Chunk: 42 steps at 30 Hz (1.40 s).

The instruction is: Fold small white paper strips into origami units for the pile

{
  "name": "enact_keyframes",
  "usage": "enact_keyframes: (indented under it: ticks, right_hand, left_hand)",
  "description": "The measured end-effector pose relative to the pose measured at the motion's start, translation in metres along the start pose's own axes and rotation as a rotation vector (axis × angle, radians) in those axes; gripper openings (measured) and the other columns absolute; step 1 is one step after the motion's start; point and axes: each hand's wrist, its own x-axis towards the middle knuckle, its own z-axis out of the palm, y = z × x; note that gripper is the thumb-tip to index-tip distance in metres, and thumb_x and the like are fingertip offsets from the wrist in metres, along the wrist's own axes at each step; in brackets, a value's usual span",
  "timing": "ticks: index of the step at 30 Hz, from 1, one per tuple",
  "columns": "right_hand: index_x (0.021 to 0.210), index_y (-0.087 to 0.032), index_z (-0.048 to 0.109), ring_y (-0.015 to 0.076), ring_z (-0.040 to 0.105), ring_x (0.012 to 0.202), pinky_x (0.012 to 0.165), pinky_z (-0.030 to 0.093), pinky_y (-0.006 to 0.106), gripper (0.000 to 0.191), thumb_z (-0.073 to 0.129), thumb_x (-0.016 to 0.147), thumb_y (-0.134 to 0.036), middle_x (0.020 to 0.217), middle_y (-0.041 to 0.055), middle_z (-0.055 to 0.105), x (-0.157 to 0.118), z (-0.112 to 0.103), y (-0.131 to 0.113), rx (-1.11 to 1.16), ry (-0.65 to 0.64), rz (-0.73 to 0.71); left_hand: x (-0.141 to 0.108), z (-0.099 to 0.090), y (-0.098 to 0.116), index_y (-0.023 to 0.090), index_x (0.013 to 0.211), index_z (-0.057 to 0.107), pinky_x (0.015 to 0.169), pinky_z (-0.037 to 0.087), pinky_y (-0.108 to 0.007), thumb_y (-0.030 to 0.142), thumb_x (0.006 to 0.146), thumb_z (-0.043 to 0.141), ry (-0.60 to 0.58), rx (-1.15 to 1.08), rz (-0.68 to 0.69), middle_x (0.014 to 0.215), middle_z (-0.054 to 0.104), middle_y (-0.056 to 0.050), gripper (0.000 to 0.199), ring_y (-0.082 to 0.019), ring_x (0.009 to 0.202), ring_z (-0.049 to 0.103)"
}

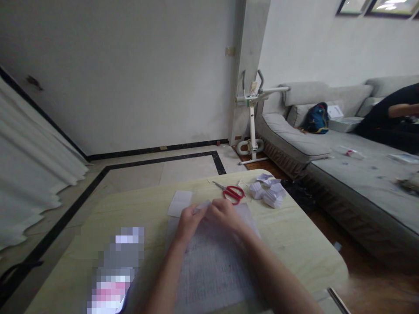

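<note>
My left hand [190,221] and my right hand [224,213] meet over a large written sheet of paper [212,270] on the table. Between their closed fingers is a small piece of white paper [202,206], partly covered by the fingers. Just beyond my left hand lies a blank white paper slip [180,203]. Red-handled scissors [233,194] rest beyond my right hand, blades pointing to the far left. Several folded paper pieces [268,190] are heaped to the right of the scissors.
A pixelated phone-like object [118,270] lies on the left of the pale wooden table [294,244]. A grey sofa [294,135] stands at the right, with a backpack [317,117] and a person in dark clothing [386,117] on it. White exercise equipment [252,117] stands beyond the table.
</note>
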Motion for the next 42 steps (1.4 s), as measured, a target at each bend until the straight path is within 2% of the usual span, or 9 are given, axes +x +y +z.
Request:
enact_keyframes:
  ticks: [8, 14, 19, 22, 28, 34, 38, 42]
  right_hand:
    - [0.056, -0.017, 0.040, 0.0082, 0.038, 0.052, 0.047, 0.024, 0.021, 0.024, 0.044, 0.079, -0.018, 0.052, -0.0047, 0.041, 0.0008, 0.0001, 0.0004, 0.032, 0.050, 0.026]
    - [0.055, -0.018, 0.036, 0.0090, 0.037, 0.054, 0.048, 0.025, 0.021, 0.025, 0.042, 0.079, -0.019, 0.054, -0.0045, 0.038, 0.0020, -0.0027, -0.0015, 0.082, 0.061, 0.045]
    - [0.062, -0.017, 0.046, 0.0102, 0.041, 0.058, 0.052, 0.030, 0.022, 0.021, 0.047, 0.081, -0.027, 0.059, -0.0034, 0.044, 0.0021, -0.0025, -0.0021, 0.143, 0.113, 0.056]
    - [0.065, -0.017, 0.048, 0.0106, 0.043, 0.060, 0.054, 0.033, 0.022, 0.020, 0.048, 0.082, -0.028, 0.062, -0.0028, 0.046, 0.0022, -0.0037, -0.0027, 0.219, 0.099, 0.065]
    - [0.064, -0.017, 0.049, 0.0108, 0.044, 0.060, 0.054, 0.034, 0.021, 0.020, 0.050, 0.081, -0.027, 0.061, -0.0030, 0.046, 0.0030, -0.0063, -0.0013, 0.277, 0.055, 0.069]
    - [0.074, -0.015, 0.055, 0.0114, 0.048, 0.064, 0.058, 0.039, 0.022, 0.013, 0.053, 0.080, -0.026, 0.068, -0.0011, 0.053, 0.0031, -0.0029, 0.0037, 0.245, 0.050, 0.044]
    - [0.073, -0.015, 0.055, 0.0114, 0.047, 0.062, 0.057, 0.039, 0.023, 0.014, 0.053, 0.080, -0.026, 0.066, -0.0012, 0.052, 0.0036, -0.0011, 0.0051, 0.208, 0.079, 0.037]
    - [0.073, -0.015, 0.053, 0.0114, 0.047, 0.062, 0.058, 0.039, 0.023, 0.013, 0.053, 0.080, -0.025, 0.066, -0.0012, 0.052, 0.0038, -0.0004, 0.0019, 0.254, 0.109, 0.041]
  left_hand:
    - [-0.0027, 0.0017, 0.0019, 0.011, 0.083, 0.067, 0.055, 0.044, -0.024, 0.048, 0.070, 0.063, -0.029, 0.055, -0.007, 0.068, 0.066, -0.003, 0.039, -0.017, 0.060, 0.059]
    - [-0.0042, 0.0021, 0.0048, 0.013, 0.078, 0.066, 0.055, 0.043, -0.023, 0.046, 0.073, 0.059, -0.035, 0.027, 0.049, 0.065, 0.063, -0.002, 0.034, -0.016, 0.060, 0.057]
    - [-0.0064, 0.0037, 0.0051, 0.014, 0.068, 0.063, 0.055, 0.041, -0.023, 0.044, 0.076, 0.056, 0.026, 0.057, 0.093, 0.061, 0.060, 0.000, 0.032, -0.016, 0.060, 0.054]
    - [-0.0075, 0.0043, 0.0041, 0.015, 0.063, 0.061, 0.054, 0.039, -0.022, 0.044, 0.078, 0.054, 0.022, 0.094, 0.121, 0.059, 0.058, 0.000, 0.033, -0.015, 0.058, 0.053]
    - [-0.0066, 0.0044, 0.0026, 0.014, 0.073, 0.064, 0.054, 0.040, -0.022, 0.046, 0.077, 0.056, -0.056, 0.089, 0.111, 0.063, 0.061, 0.000, 0.034, -0.015, 0.059, 0.055]
    - [-0.0068, 0.0044, 0.0050, 0.013, 0.071, 0.065, 0.052, 0.038, -0.021, 0.049, 0.076, 0.057, -0.011, 0.187, 0.115, 0.060, 0.059, 0.000, 0.037, -0.015, 0.058, 0.055]
    - [-0.0081, 0.0064, 0.0056, 0.014, 0.069, 0.064, 0.051, 0.036, -0.020, 0.045, 0.076, 0.056, 0.037, 0.267, 0.167, 0.057, 0.056, 0.002, 0.032, -0.014, 0.056, 0.051]
    - [-0.0089, 0.0085, 0.0087, 0.014, 0.071, 0.063, 0.051, 0.036, -0.020, 0.046, 0.077, 0.055, 0.020, 0.253, 0.141, 0.058, 0.056, 0.001, 0.033, -0.014, 0.056, 0.051]
